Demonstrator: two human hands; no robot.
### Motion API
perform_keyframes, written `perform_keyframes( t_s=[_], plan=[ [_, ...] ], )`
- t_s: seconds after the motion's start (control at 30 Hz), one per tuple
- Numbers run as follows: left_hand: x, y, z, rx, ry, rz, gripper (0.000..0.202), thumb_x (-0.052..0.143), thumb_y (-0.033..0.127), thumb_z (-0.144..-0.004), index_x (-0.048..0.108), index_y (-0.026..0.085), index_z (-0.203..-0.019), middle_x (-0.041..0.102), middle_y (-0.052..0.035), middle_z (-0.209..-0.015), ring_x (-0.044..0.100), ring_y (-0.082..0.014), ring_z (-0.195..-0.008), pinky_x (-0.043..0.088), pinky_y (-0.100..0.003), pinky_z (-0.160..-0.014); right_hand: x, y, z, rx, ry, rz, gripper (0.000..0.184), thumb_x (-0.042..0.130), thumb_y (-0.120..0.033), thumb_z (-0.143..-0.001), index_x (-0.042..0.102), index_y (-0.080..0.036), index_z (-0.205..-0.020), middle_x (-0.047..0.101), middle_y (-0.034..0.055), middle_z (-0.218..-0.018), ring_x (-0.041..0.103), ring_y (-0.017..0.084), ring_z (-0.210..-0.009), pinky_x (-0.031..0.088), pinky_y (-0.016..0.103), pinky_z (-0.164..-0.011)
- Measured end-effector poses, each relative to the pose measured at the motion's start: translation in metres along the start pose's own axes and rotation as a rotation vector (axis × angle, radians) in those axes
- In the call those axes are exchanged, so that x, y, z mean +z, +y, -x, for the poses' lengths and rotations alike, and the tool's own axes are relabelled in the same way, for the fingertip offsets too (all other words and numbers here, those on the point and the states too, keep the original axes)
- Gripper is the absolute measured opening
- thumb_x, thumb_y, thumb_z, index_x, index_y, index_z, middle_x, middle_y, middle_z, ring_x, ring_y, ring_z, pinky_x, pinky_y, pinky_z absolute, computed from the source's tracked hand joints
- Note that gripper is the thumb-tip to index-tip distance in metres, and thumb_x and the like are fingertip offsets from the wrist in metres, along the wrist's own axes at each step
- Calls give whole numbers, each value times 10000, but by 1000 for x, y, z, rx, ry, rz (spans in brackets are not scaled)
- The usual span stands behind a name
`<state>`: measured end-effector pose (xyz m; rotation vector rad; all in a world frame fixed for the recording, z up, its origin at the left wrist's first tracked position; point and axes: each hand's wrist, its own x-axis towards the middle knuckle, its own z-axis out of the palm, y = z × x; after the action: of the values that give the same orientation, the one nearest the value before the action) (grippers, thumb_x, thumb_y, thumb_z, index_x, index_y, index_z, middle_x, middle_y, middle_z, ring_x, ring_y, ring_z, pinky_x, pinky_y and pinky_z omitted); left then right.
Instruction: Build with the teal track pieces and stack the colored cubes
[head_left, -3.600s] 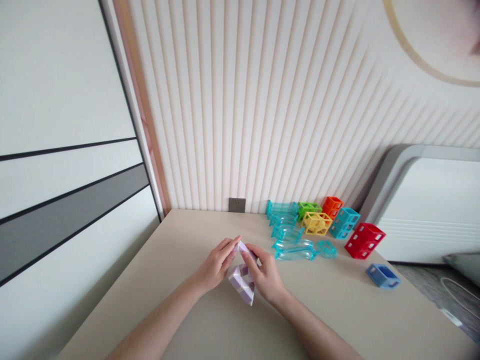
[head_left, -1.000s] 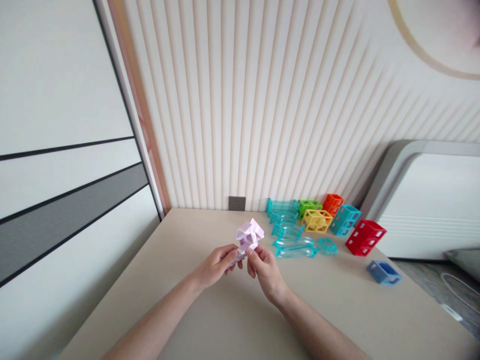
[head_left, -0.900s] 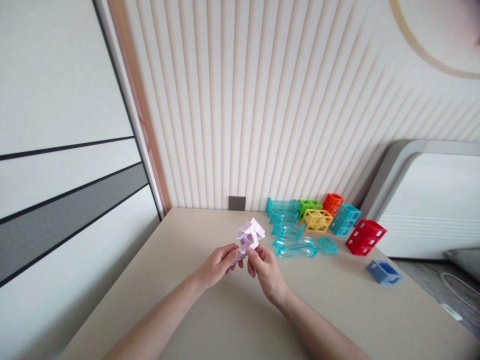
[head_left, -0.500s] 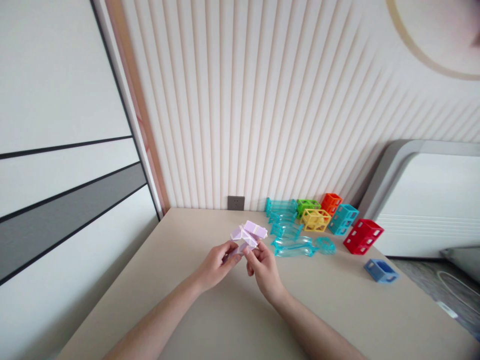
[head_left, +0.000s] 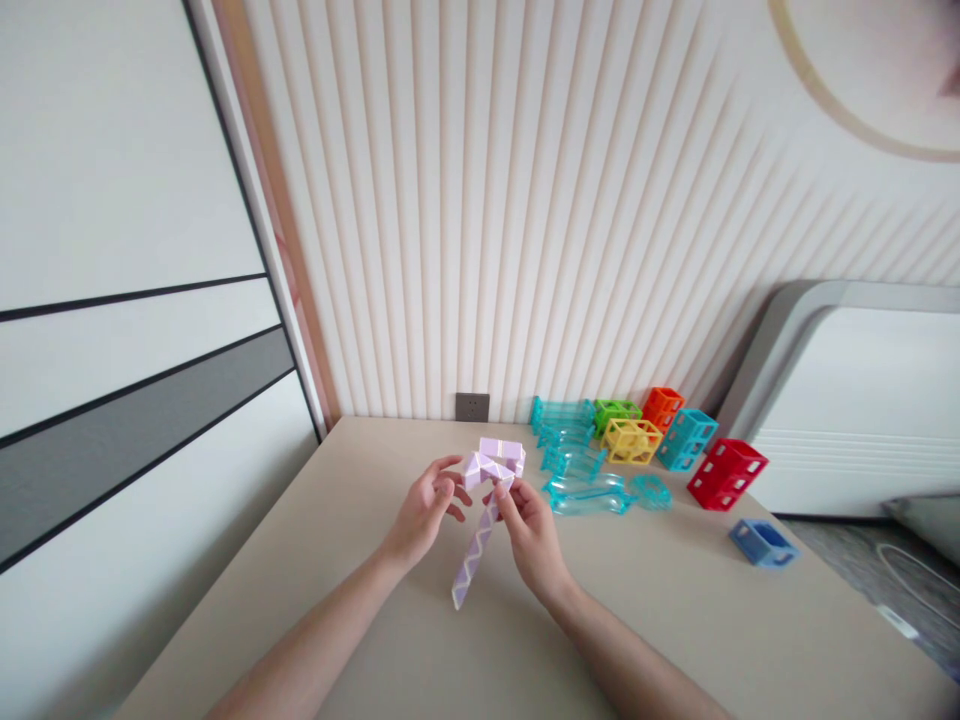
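Note:
A purple and white snake puzzle [head_left: 474, 555] is held up over the table, its upper part folded into a blocky loop and its lower part a straight tail slanting down to the left. My right hand [head_left: 529, 525] pinches it between thumb and fingers, just below the loop. To the left of the loop, my left hand [head_left: 427, 508] has its fingers apart with nothing held in them. Its fingertips are close to the puzzle; whether they touch it I cannot tell.
On the beige table [head_left: 337, 480], translucent teal pieces [head_left: 589, 495] lie right of the hands. Beyond them stand a yellow frame block [head_left: 631, 440], a green block [head_left: 616, 410], an orange block [head_left: 663, 408], a turquoise block [head_left: 685, 440], a red block [head_left: 726, 474] and a blue block [head_left: 763, 543].
My left hand has let go of the snake puzzle and moved slightly left, its fingers opening. The puzzle's straight tail now shows, pointing down, while my right hand keeps its hold.

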<state>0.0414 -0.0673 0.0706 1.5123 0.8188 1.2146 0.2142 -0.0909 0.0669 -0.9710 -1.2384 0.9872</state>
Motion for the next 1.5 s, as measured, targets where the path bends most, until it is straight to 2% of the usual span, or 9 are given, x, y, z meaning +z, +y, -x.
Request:
perform_keyframes(
  t_s=[0.1,0.17,0.3,0.43,0.67,0.83,1.03,1.27,1.5],
  plan=[
    [0,2,1,131,65,-179,577,589,580,-884,521,192,-1306,557,-163,-1307,595,-272,-1112,574,-354,-780,1,-1,0,55,-32,6,438,637,-583,-860,667,-151,-925,613,10,-671,553,134,-590,457,241,-561],
    [2,2,3,164,87,-284,504,631,496,-884,542,216,-1293,547,-138,-1329,571,-269,-1176,556,-369,-880,1,-1,1,121,-53,-13,493,635,-622,-838,663,-150,-979,598,0,-669,542,124,-525,452,234,-485],
    [4,-3,4,37,109,-292,496,601,453,-912,526,197,-1330,656,-107,-1174,667,-231,-994,581,-351,-810,2,2,1,193,-76,-15,539,638,-654,-811,649,-155,-1014,559,-27,-665,519,104,-436,427,220,-393],
    [5,-8,4,-2,115,-286,560,585,458,-918,495,167,-1388,681,-120,-1174,699,-217,-896,592,-347,-773,2,4,-1,194,-77,-5,521,617,-679,-812,624,-163,-882,548,-23,-730,550,93,-429,412,203,-366],
    [5,-11,4,190,132,-468,526,577,373,-934,467,206,-1420,675,-111,-1210,666,-232,-1006,542,-413,-914,2,1,-1,248,-119,-24,569,512,-745,-841,557,-179,-789,536,-39,-529,538,117,-354,405,215,-368],
    [4,-14,5,280,128,-558,527,544,345,-967,407,233,-1463,654,-113,-1206,650,-230,-1016,534,-404,-912,1,-3,-1,285,-143,-51,582,518,-753,-828,563,-173,-815,556,-41,-537,520,107,-330,376,218,-362],
    [-5,-21,2,468,83,-688,548,486,292,-1004,307,261,-1521,635,-102,-1110,628,-226,-1021,540,-384,-890,0,-4,1,432,-140,-159,670,456,-792,-817,605,-140,-856,561,-46,-518,503,105,-315,331,215,-334],
    [-17,-20,-1,628,53,-808,583,483,229,-1005,259,275,-1542,625,-128,-1204,612,-244,-1105,530,-412,-938,-9,-7,-5,580,-343,-320,587,514,-743,-831,595,-163,-857,509,-84,-473,420,80,-268,280,213,-318],
    [-17,-18,1,663,22,-786,569,481,212,-1004,285,265,-1535,631,-142,-1244,618,-254,-1135,542,-418,-942,-26,-5,-15,759,-560,-455,440,450,-599,-921,571,-180,-868,445,-100,-416,337,70,-236,222,193,-306]
  ],
)
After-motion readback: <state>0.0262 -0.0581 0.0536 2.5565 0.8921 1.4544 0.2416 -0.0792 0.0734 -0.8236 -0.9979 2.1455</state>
